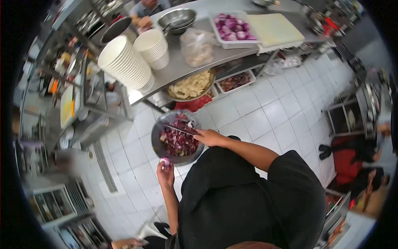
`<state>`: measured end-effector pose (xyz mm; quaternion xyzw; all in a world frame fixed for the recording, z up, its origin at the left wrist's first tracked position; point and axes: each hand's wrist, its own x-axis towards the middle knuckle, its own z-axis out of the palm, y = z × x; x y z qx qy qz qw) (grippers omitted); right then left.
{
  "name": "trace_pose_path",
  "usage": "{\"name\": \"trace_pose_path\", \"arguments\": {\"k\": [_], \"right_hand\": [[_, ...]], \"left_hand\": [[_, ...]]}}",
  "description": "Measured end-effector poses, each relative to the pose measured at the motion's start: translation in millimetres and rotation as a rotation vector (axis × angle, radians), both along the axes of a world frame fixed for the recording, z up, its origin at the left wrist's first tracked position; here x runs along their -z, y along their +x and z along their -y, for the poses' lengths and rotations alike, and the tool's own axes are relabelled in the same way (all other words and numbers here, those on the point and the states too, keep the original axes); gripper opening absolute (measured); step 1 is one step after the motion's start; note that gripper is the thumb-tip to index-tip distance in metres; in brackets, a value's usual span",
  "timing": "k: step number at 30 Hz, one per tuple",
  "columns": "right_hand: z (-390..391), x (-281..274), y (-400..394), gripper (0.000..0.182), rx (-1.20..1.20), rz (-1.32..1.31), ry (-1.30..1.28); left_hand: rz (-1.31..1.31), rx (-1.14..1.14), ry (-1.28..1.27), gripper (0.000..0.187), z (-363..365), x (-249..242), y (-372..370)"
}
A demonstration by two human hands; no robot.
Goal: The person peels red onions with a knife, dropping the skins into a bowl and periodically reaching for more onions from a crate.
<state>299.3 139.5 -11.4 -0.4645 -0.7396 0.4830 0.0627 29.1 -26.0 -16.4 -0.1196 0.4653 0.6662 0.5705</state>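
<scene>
A large grey bowl [156, 141] holds a heap of purple onion peelings [180, 141]. My right hand [209, 137] is closed on the handle of a knife [178, 128], whose blade lies over the bowl and points left. Just outside the bowl's lower left rim, my left hand [166, 172] grips a purple onion [165, 162] in its fingers.
On the steel counter [182, 74] stand stacked white tubs [124, 62], a plastic bag [197, 47], a tray of onions [232, 29] and a cutting board [275, 30]. Below are a bowl of pale pieces [190, 85] and a tray [236, 82]. Other people stand around.
</scene>
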Motion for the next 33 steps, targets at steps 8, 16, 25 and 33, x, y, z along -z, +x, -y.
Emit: {"name": "trace_pose_path", "arguments": {"k": [8, 16, 25, 33], "right_hand": [[95.3, 2.5, 126.2, 0.074, 0.793, 0.084, -0.264], [166.2, 63.7, 239.9, 0.078, 1.278, 0.031, -0.429], [139.7, 161.0, 346.7, 0.047, 1.571, -0.117, -0.468], [96.1, 196.1, 459.0, 0.041, 1.416, -0.052, -0.817]], "left_hand": [[-0.045, 0.558, 0.186, 0.032, -47.7, 48.3, -14.6], [-0.261, 0.774, 0.386, 0.038, -145.8, -37.0, 73.0], [-0.677, 0.733, 0.494, 0.050, -298.6, -134.6, 238.6], [-0.588, 0.641, 0.504, 0.044, -461.8, -194.4, 366.5]]}}
